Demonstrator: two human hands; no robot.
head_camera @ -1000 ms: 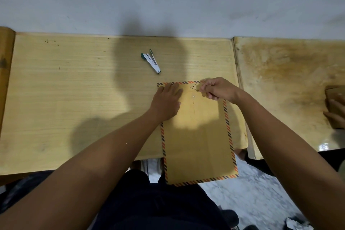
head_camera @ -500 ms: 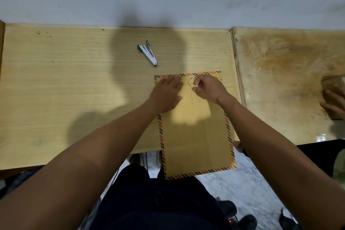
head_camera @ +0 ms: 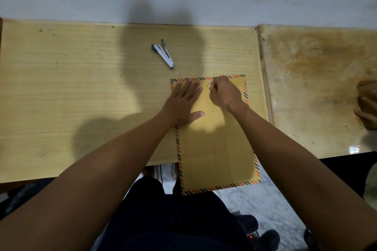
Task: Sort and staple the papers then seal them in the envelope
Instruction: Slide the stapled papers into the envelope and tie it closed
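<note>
My left hand (head_camera: pixel 184 106) lies flat, fingers spread, on the envelope (head_camera: pixel 216 149); my right hand (head_camera: pixel 225 93) pinches its closure string (head_camera: pixel 209 85) near the top. The envelope overhangs the desk (head_camera: pixel 81 98) edge; the stapler (head_camera: pixel 163 53) lies apart, beyond it.

Left hand (head_camera: pixel 184 104) flat; right hand (head_camera: pixel 225 93) seemingly pinching.

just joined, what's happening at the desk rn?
A person is closing a brown envelope with a striped border; its near end hangs off the wooden desk. The left hand lies flat on it, pinning it down. The right hand pinches a thin string at the closure near the top edge. A stapler lies untouched further back. No loose papers are visible.
</note>
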